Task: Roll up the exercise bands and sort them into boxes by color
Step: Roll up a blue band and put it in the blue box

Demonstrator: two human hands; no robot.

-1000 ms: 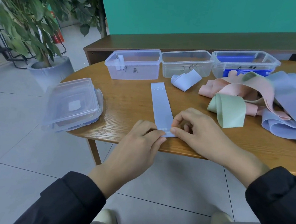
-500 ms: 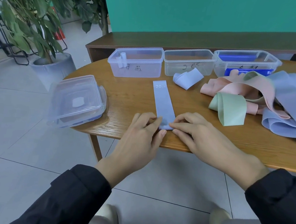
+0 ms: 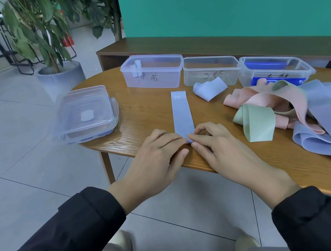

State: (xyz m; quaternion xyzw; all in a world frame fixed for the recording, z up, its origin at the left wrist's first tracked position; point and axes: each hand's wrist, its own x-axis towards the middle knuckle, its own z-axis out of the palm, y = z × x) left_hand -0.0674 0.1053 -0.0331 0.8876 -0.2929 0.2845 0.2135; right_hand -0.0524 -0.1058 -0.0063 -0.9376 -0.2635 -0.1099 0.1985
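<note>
A light blue band marked "20" (image 3: pixel 182 111) lies flat on the wooden table (image 3: pixel 146 112), running away from me. My left hand (image 3: pixel 158 156) and my right hand (image 3: pixel 223 149) pinch its near end, which is curled into a small roll under the fingertips. Three clear boxes stand in a row at the back: the left box (image 3: pixel 152 70) holds one small rolled blue band (image 3: pixel 136 68), the middle box (image 3: pixel 210 69) looks bare, and the right box (image 3: pixel 276 71) has something dark blue in it.
A loose blue band (image 3: pixel 209 88) lies before the middle box. A heap of pink (image 3: pixel 260 100), green (image 3: pixel 256 123) and blue (image 3: pixel 321 120) bands covers the table's right side. Stacked clear lids (image 3: pixel 84 113) overhang the left edge. A potted plant (image 3: pixel 60 76) stands on the floor.
Both hands have shifted slightly forward along the band, and its near end has curled over into a small roll. The flat part is a little shorter.
</note>
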